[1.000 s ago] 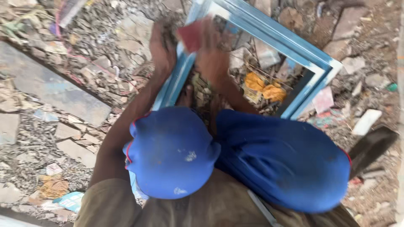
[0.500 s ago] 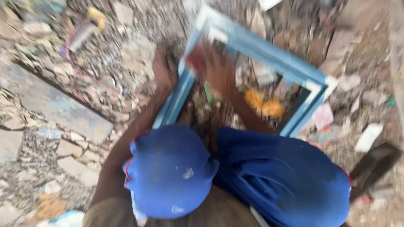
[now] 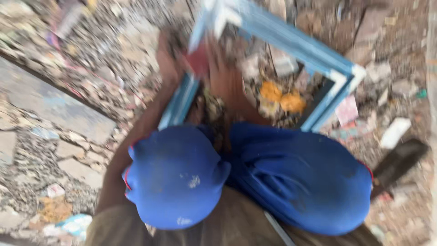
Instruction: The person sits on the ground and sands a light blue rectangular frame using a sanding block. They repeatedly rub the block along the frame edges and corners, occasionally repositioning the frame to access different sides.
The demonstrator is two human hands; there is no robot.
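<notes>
A light blue rectangular frame (image 3: 291, 43) lies tilted on rubble in front of me. My left hand (image 3: 167, 61) grips its left rail near the top corner. My right hand (image 3: 225, 77) presses on the same rail just beside it, closed on a small red piece (image 3: 199, 61). My knees in blue cloth (image 3: 175, 177) fill the lower middle, and both forearms reach forward between them. The picture is blurred, so the fingers are not sharp.
Broken stone and litter cover the ground all around. A flat grey slab (image 3: 54, 107) lies at the left. Orange scraps (image 3: 282, 98) sit inside the frame. A dark flat object (image 3: 400, 161) and a white chunk (image 3: 393, 132) lie at the right.
The view has shaken and blurred and the frame sits slightly higher and to the right. Both hands stay on the frame's left rail with the red piece.
</notes>
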